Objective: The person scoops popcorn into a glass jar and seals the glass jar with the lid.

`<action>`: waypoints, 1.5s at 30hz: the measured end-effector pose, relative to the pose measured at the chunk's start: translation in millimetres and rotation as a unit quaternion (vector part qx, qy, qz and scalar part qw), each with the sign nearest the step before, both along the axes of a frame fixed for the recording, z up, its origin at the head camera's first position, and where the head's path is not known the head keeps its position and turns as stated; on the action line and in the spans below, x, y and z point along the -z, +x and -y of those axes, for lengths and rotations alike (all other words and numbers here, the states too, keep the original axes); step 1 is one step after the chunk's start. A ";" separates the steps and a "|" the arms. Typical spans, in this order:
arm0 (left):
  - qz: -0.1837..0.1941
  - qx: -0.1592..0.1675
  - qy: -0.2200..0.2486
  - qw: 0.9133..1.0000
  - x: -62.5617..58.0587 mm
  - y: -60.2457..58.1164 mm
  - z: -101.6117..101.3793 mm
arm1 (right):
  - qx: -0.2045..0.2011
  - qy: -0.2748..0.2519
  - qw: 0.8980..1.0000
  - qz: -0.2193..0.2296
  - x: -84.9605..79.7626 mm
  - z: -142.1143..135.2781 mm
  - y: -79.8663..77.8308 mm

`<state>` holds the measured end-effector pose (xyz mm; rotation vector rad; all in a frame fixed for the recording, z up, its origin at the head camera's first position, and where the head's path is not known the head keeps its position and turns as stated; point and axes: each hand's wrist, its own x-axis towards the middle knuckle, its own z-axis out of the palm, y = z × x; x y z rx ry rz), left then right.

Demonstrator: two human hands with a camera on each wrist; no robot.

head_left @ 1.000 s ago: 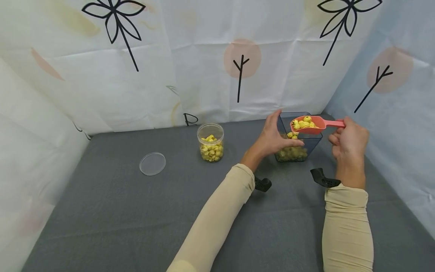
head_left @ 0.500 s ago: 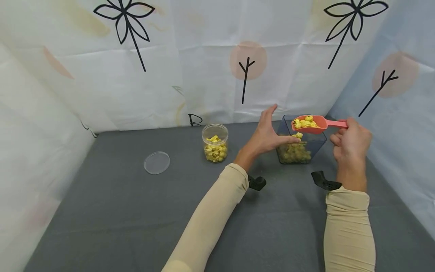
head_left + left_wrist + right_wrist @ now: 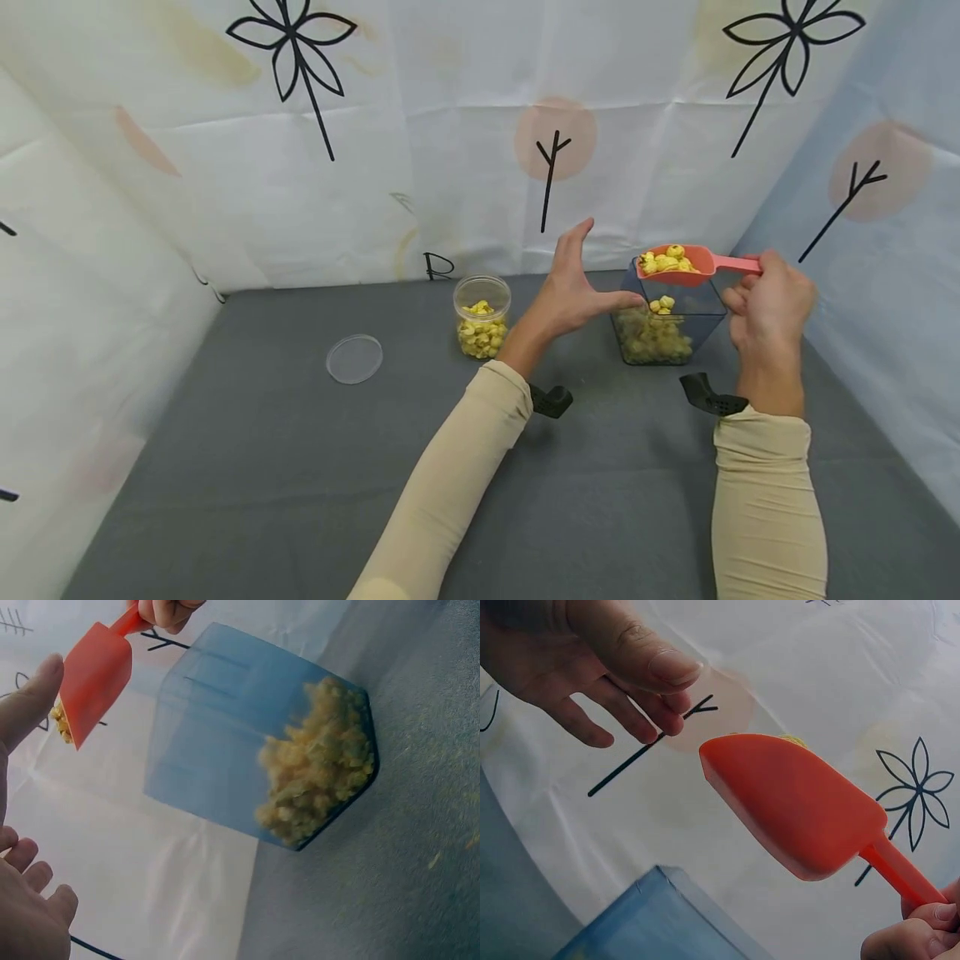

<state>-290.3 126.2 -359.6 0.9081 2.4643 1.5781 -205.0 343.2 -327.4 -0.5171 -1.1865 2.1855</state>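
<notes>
My right hand (image 3: 776, 304) grips the handle of a red scoop (image 3: 693, 265) that is loaded with yellow popcorn (image 3: 666, 260). The scoop is held level above a clear bluish square container (image 3: 701, 333), partly filled with popcorn. Left of that container, my left hand (image 3: 566, 300) is spread, thumb and fingers wide apart, holding nothing. In the left wrist view a gap shows between the left hand (image 3: 34, 900) and the container (image 3: 217, 735). Seen from below in the right wrist view, the scoop (image 3: 795, 806) hides most of its load.
A round clear jar (image 3: 482, 321) of popcorn stands open left of my left hand. Farther left a clear round lid (image 3: 354, 359) lies flat on the grey tablecloth (image 3: 300, 467). Patterned white cloth (image 3: 450, 167) hangs behind the table and along both sides.
My left hand has drawn away leftward from the container toward the jar. The right hand still holds the loaded scoop above the container, nearly in place. The head view has shifted slightly.
</notes>
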 end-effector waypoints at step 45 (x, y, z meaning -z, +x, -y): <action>-0.034 -0.138 0.028 0.989 -8.5 -6.6 106.8 | -0.092 0.074 0.992 -0.036 -1.6 83.9 -32.2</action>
